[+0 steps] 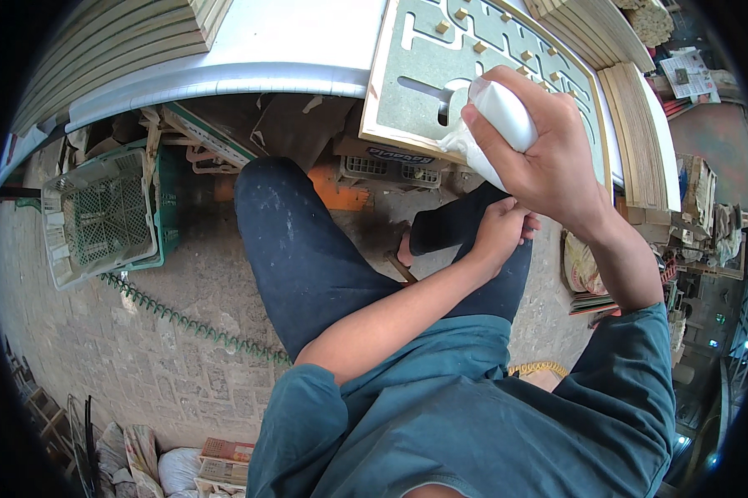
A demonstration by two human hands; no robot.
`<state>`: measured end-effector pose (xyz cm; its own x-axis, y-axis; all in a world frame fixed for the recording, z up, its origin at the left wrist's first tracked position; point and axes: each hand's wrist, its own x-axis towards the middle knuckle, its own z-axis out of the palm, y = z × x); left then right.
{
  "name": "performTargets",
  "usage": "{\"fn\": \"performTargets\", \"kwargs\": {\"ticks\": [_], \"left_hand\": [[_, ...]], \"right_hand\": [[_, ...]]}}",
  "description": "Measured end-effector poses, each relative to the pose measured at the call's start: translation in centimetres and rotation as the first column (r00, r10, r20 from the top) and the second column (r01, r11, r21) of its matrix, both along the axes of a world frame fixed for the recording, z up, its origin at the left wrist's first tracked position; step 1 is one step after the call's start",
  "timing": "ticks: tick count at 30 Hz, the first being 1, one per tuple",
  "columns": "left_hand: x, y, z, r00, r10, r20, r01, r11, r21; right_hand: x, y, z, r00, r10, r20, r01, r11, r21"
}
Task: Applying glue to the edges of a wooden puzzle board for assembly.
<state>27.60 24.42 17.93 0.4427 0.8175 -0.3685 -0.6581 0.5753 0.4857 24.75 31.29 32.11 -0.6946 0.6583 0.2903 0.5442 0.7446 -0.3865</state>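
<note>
At upper right, the right hand [548,149] gripped a white bottle [508,116] by the framed board [396,106]; below, the left hand [500,236] half curled (contents unclear).

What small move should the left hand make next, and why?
Perhaps bring the left hand up to steady the board: the right hand holds the white container at its near edge, while the left is off the board.

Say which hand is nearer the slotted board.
Right. The right hand, gripping a white container, is at the near edge of the board; the left hand is lower, off it, over the right thigh.
</note>
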Motion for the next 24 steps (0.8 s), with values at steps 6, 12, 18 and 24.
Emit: {"fn": "performTargets", "kwargs": {"ticks": [6, 12, 18, 24], "left_hand": [[0.1, 0.0, -0.3, 1.0, -0.026, 0.007, 0.026, 1.0, 0.016], [0.0, -0.1, -0.2, 1.0, -0.028, -0.002, 0.028, 1.0, 0.013], [0.2, -0.2, -0.4, 1.0, -0.022, -0.001, 0.022, 1.0, 0.022], [0.1, -0.3, -0.3, 0.999, -0.031, -0.02, 0.031, 0.999, 0.018]], "right_hand": [[0.4, -0.1, 0.1, 1.0, -0.02, 0.011, 0.02, 1.0, 0.003], [0.7, -0.3, 0.3, 0.999, -0.035, 0.02, 0.035, 0.999, -0.008], [1.1, -0.4, 0.1, 0.999, -0.034, 0.016, 0.034, 0.999, 0.026], [1.6, -0.6, 0.2, 0.998, -0.063, 0.023, 0.064, 0.998, -0.012]]}}
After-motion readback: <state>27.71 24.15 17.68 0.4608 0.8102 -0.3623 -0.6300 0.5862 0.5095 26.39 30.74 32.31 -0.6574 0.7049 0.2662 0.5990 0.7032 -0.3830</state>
